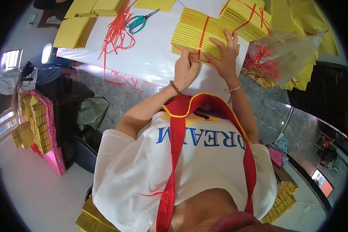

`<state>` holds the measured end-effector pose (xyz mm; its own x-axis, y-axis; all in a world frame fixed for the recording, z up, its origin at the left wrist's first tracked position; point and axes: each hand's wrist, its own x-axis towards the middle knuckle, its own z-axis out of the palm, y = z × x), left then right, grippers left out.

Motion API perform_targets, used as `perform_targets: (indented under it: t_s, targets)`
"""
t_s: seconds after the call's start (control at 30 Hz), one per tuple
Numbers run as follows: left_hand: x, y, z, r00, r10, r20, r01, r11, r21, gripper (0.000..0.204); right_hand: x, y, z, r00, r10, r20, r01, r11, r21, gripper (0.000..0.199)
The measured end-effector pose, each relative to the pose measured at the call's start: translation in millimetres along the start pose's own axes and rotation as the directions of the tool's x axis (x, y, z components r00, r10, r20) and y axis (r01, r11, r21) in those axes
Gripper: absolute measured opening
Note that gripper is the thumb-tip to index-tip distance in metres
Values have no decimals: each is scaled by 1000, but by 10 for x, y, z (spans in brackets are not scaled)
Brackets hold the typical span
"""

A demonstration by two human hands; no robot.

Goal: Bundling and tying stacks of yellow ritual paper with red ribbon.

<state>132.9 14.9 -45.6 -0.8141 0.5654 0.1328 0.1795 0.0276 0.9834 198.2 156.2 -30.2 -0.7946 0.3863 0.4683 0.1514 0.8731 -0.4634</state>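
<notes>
A bundle of folded yellow paper (191,33) lies on the white table in front of me. A flat red plastic ribbon (203,34) runs across its top and down to its near edge. At that edge my left hand (186,69) is closed, its fingertips pinching at the ribbon; the pinched part is mostly hidden. My right hand (225,58) rests on the bundle's right side with fingers spread, thumb close to the ribbon. Just beyond it sits another bundle of yellow paper (243,19), bound with crossed red ribbon.
Green-handled scissors (139,24) lie beside a tangle of loose red ribbon (118,33) on the table (152,54). Yellow paper stacks (75,33) stand at the far left. A clear plastic bag (286,54) with red ribbon is at the right. A dark chair (85,150) stands lower left.
</notes>
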Motion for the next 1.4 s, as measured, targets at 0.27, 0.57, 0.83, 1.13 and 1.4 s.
perform_targets:
  t_s: [0.27, 0.57, 0.83, 1.13, 1.4]
  targets:
    - [459, 37, -454, 954, 220, -204, -183, 966, 182, 20, -113, 312, 131, 915, 388, -111, -203, 681, 704, 64]
    - [1158, -253, -404, 819, -402, 410, 562, 705, -433, 68, -57, 414, 326, 603, 695, 392, -371, -191, 909, 48]
    - [961, 3, -449, 963, 58, 262, 118, 784, -609, 60, 100, 96, -28, 815, 509, 275, -165, -252, 954, 41]
    - [888, -217, -558, 987, -68, 143, 144, 760, -633, 62, 63, 280, 174, 715, 608, 346, -192, -305, 933, 37]
    - [881, -32, -519, 921, -110, 374, 338, 701, -628, 65, -87, 311, 188, 718, 473, 510, -401, -317, 859, 48]
